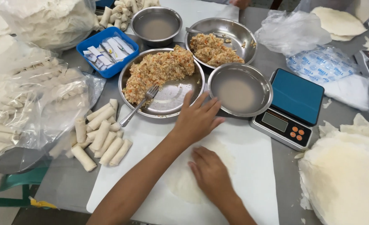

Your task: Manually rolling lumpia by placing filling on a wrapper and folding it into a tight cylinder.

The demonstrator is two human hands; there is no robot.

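My right hand [211,173] lies flat, palm down, on a thin round white wrapper [180,183] spread on a white cutting board [251,166]. My left hand [197,118] is stretched forward with its fingers apart and holds nothing. Its fingertips are at the gap between a steel bowl of chopped filling [159,68] with a fork [140,104] and a steel bowl of cloudy liquid [240,89].
Several finished rolls [101,135] lie left of the board. A stack of wrappers [342,175] sits at the right, beside a digital scale [290,108]. Behind are a second filling bowl [220,46], another liquid bowl [156,25], a blue tray [107,50] and plastic bags [38,104].
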